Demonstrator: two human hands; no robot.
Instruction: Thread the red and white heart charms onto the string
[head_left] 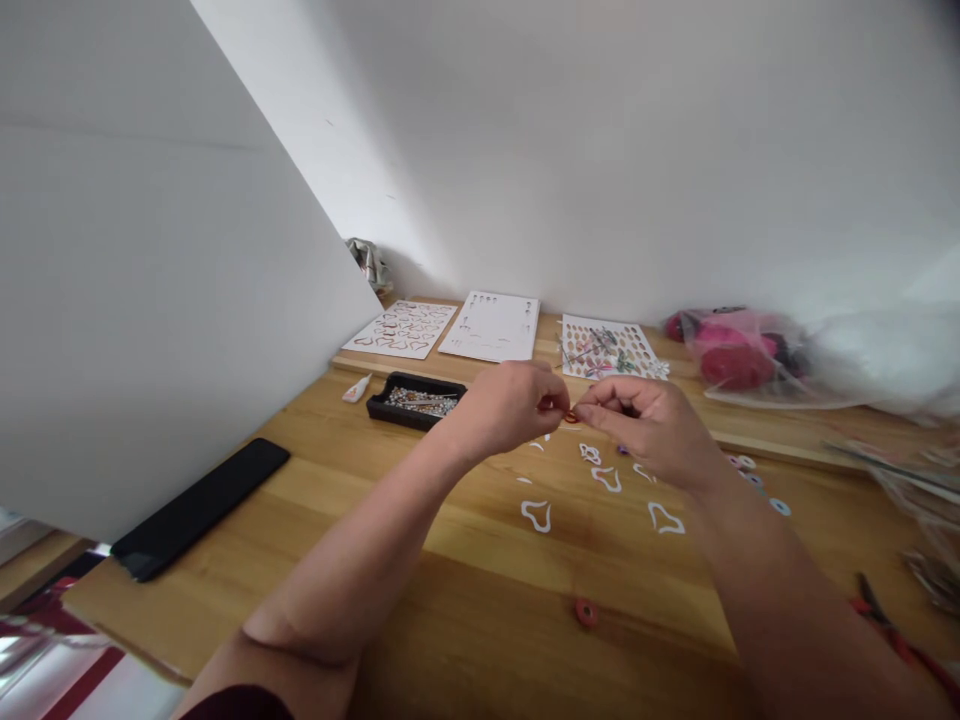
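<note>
Near the back edge of the table, the right hand pinches a small red piece, the left hand closed beside it; light pressure should suit.

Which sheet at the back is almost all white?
The middle sheet: small marks only near its edges. The left sheet and right sheet are covered in shapes.

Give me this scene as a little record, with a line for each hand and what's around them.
Right hand: the right hand pinches a small orange-red piece
Left hand: the left hand meets it at the fingertips; its hold is unclear
Below hands: white outline shapes
Nearer the wearer: a small red ring
Left of hands: a black tray of small pieces
Surface: wooden table
</note>
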